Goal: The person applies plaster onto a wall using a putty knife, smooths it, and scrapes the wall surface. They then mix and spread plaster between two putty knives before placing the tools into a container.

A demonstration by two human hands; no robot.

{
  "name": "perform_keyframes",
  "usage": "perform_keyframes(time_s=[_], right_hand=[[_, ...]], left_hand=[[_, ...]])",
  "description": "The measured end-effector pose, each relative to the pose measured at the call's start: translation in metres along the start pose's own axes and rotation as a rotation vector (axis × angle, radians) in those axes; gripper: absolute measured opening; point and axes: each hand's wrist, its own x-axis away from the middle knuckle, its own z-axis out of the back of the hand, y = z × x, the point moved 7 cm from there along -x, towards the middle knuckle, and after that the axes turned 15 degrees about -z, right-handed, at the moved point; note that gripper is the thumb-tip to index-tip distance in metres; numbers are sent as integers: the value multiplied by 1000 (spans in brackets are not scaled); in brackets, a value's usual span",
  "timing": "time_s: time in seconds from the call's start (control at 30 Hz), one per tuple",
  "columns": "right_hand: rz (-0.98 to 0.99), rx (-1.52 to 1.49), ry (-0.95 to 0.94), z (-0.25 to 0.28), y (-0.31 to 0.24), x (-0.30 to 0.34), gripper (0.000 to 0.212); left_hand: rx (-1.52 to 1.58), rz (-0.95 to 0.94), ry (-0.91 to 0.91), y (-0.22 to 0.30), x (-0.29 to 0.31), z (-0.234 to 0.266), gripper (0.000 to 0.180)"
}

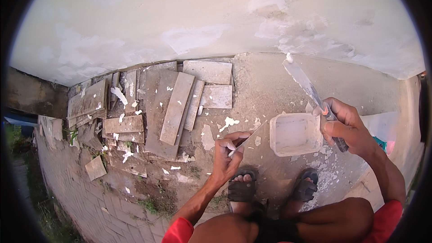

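Observation:
My right hand [344,123] grips the dark handle of a long putty knife [302,80]. Its blade points up and left toward the wall, with a dab of white putty [289,57] at the tip. Between the fingers of my left hand [227,155] is a thin flat plate [249,138], seen nearly edge-on, so its kind is unclear. A whitish rectangular plastic tub [294,134] stands on the ground between the hands, just left of the right hand. Pale residue coats its inside. The cream wall [193,13] ahead has white patches and rough spots.
Stacked, dusty tiles and boards [177,108] lie along the wall at left, with white paint flakes scattered over them. My sandalled feet [243,184] are just below the tub. Brick paving [99,207] and grass border the lower left. A whitish sheet [380,128] lies at the right.

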Motion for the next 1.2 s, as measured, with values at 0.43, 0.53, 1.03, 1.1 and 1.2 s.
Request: perform_keyframes(time_s=[0.43,0.53,1.03,1.1,1.2], right_hand=[[-61,248,29,-109,20,-214,46],[149,356,156,-116,21,-245,47],[247,661,539,-39,-16,-247,36],[182,621,572,-18,-11,-235,37],[40,532,631,4,8,-213,37]], left_hand=[[699,893,31,-73,199,-29,21],[709,950,-9,-74,200,-31,23],[768,1053,37,-83,207,-31,23],[748,1054,30,-83,207,-28,25],[686,1038,6,-80,203,-26,24]])
